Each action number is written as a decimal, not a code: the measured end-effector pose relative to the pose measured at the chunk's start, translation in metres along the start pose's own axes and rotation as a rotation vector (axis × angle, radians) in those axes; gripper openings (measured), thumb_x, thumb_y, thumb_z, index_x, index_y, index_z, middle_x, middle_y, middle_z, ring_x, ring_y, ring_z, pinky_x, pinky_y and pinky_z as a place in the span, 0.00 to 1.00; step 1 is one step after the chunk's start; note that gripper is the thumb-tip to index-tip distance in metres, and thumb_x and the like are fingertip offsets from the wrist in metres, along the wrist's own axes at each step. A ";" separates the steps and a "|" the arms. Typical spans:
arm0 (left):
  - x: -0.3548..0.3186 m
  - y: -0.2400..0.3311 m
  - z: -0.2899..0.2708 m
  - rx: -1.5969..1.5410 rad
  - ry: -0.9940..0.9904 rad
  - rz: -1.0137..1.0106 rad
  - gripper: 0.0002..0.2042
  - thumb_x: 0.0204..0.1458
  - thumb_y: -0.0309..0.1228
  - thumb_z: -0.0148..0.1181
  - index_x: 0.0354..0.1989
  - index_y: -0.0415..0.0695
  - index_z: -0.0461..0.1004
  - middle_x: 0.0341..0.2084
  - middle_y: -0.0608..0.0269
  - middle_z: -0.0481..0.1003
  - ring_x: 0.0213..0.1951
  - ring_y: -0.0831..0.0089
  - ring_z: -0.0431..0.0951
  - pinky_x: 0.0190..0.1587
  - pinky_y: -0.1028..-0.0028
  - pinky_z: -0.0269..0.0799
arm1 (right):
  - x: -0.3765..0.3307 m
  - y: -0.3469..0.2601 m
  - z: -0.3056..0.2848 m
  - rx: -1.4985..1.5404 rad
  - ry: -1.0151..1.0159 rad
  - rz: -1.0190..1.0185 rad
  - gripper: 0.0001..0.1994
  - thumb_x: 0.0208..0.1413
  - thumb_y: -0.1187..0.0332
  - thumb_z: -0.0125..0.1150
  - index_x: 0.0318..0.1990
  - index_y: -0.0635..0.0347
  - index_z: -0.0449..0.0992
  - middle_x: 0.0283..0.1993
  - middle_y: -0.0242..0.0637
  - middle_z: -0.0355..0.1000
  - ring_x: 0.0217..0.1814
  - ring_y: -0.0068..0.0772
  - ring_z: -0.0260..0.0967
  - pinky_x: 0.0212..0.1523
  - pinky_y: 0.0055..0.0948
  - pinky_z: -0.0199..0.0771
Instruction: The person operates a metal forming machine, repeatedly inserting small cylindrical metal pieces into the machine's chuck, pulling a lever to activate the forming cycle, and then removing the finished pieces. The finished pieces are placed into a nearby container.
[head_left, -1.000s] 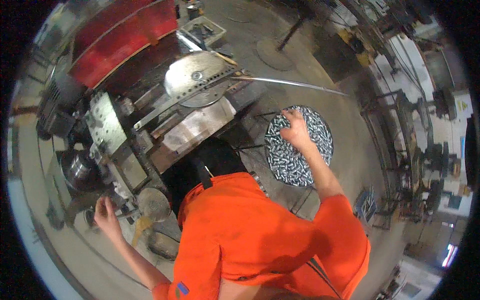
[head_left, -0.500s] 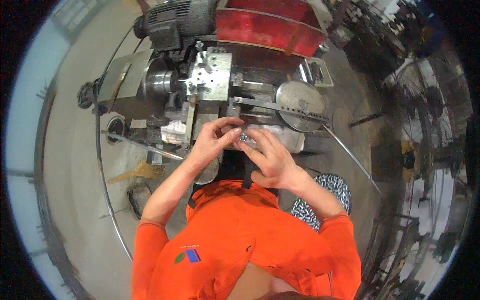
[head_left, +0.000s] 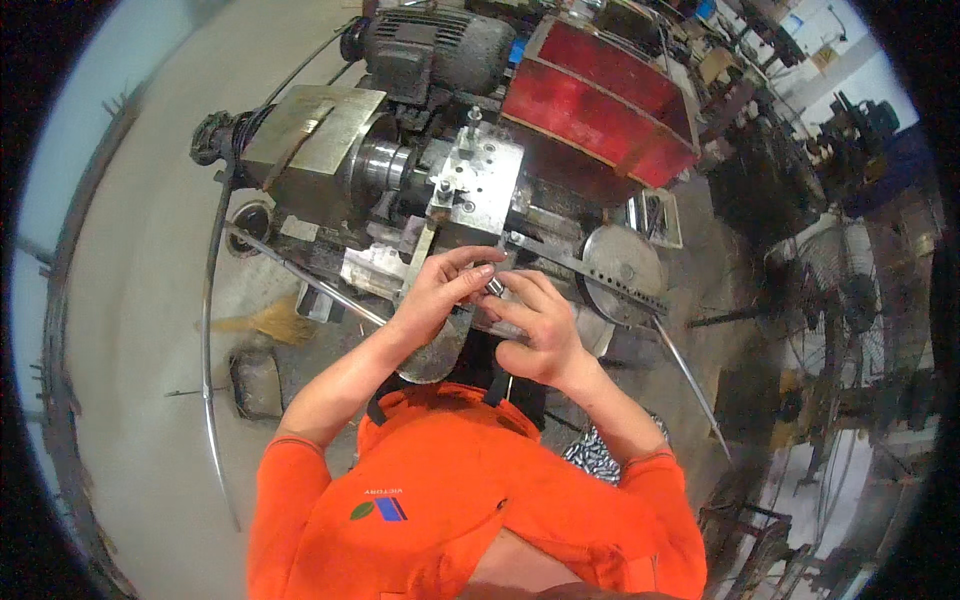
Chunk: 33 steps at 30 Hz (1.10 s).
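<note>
In front of my chest, both hands meet at a small shiny metal cylindrical piece (head_left: 494,286). My left hand (head_left: 440,292) pinches it from the left with thumb and fingers. From the other side, the curled fingers of my right hand (head_left: 540,322) close on the same piece. Its exact kind cannot be made out, and the fingers cover much of it. Just beyond the hands is a small lathe, with its round chuck (head_left: 380,165) and a bright metal tool block (head_left: 485,185). A perforated metal bar (head_left: 590,268) runs off to the right.
A red metal box (head_left: 600,110) and a dark motor (head_left: 440,50) are at the back. Right of the hands sits a round metal disc (head_left: 622,270) by a long rod (head_left: 690,385). Many small metal pieces (head_left: 592,458) lie beside my right elbow. A broom head (head_left: 270,322) rests at left.
The view has turned, so the machine appears lower and further right. Both hands stay together on the small metal piece, which now shows more of its side.
</note>
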<state>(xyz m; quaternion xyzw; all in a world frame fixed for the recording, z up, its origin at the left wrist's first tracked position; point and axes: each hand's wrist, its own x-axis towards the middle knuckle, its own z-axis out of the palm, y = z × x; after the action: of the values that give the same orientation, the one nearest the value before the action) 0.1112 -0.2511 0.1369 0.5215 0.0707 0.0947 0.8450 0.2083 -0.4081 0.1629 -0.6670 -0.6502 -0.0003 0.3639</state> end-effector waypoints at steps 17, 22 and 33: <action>-0.174 0.127 -0.200 1.954 0.837 -0.124 0.19 0.52 0.40 0.55 0.49 0.45 0.69 0.26 0.49 0.75 0.30 0.51 0.75 0.32 0.58 0.69 | 0.176 0.070 0.061 -0.371 -0.415 0.062 0.17 0.28 0.66 0.58 0.32 0.58 0.81 0.39 0.47 0.74 0.44 0.49 0.67 0.43 0.39 0.70; -0.256 0.095 -0.203 1.701 0.885 -0.642 0.22 0.49 0.39 0.58 0.50 0.40 0.68 0.27 0.44 0.75 0.33 0.48 0.75 0.35 0.57 0.70 | 0.179 0.099 0.090 -0.329 -0.365 0.195 0.12 0.25 0.65 0.58 0.22 0.56 0.80 0.28 0.47 0.73 0.41 0.49 0.67 0.45 0.39 0.67; -0.276 0.044 -0.236 1.528 1.151 -0.464 0.15 0.47 0.33 0.59 0.38 0.36 0.70 0.25 0.45 0.75 0.31 0.48 0.75 0.34 0.57 0.70 | 0.195 0.101 0.096 -0.283 -0.356 0.103 0.12 0.27 0.64 0.58 0.23 0.56 0.81 0.29 0.47 0.75 0.36 0.51 0.69 0.40 0.38 0.72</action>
<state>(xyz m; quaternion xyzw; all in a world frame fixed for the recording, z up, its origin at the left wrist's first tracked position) -0.2128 -0.0915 0.0767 0.7749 0.6144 0.0948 0.1144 0.2804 -0.1811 0.1359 -0.7331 -0.6627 0.0448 0.1459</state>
